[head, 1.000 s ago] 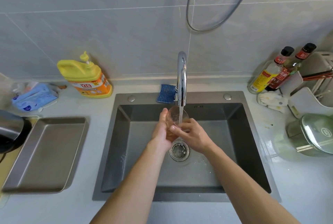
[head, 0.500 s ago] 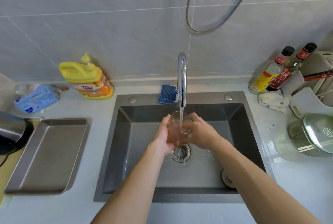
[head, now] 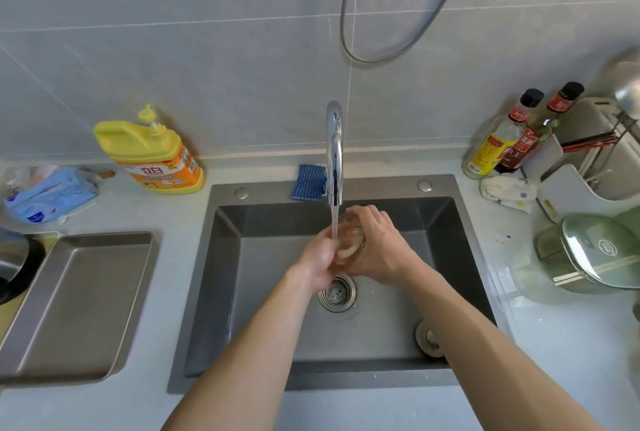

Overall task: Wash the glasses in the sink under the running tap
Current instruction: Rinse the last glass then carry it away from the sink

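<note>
glass: clear round drinking glass, mid-basin of the dark grey steel sink, held up above the round steel drain, not resting on the floor of the basin.
stream: thin water stream from the curved chrome tap hits the glass at its left edge, just where the left hand meets it.
left hand: left hand on the glass's left/near side, palm + fingers wrapped against the wall, gripping.
right hand: right hand on the right side, fingers curled over the far top of the glass, gripping; hides most of it.
key relation: glass sits betw. the two palms, touching both. stream falls left of its centre, so the right part is prob. getting less water.
axis: looks tipped, long axis approx near-to-far. which end is the mouth: can't tell, hands + glare in the way.
nearer hand: both equally close. r hand has the bigger wrap, so it's prob. the one to turn the glass while l steadies.
next, my guess: shift glass a bit left or rotate it so the rest passes under the stream.
risk: wet glass, smooth wall; a loose grip could drop it onto the steel below.
</note>
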### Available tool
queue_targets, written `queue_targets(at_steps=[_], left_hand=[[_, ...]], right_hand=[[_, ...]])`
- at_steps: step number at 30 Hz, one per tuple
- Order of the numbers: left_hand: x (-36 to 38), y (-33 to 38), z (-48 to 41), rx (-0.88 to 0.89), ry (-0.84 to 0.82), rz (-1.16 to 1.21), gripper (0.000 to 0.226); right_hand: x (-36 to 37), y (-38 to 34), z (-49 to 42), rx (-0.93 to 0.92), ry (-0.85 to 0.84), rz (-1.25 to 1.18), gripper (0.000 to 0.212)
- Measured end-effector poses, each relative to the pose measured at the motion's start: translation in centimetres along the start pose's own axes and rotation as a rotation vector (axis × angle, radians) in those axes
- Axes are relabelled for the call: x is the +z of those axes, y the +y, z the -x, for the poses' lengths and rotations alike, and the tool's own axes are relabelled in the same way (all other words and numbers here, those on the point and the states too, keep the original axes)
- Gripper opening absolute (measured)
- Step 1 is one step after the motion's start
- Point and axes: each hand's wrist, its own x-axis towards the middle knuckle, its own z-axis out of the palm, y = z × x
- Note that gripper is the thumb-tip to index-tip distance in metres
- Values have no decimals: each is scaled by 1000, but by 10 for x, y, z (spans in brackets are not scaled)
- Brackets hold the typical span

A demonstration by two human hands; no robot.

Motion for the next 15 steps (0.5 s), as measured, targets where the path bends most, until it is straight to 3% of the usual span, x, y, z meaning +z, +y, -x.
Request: queue_targets(at_steps=[3,6,10,13,15], left_hand=[[1,-2,1,81,214,-267,25],[-4,2,-1,77,312,-412,32],[-14,7,4,72,125,-164,20],[-15,2,16,87,33,118,51],[-13,-1,21,125,-1,159,67]], right_hand=[[4,-8,0,-108,-58,172,94],[4,-14,-1,-49,-63,59,96],[3,-15,-7,85,-28,-156,101],[13,-20,-12,247,100,-420,109],[24,-25,-15,272,56,-505,92]])
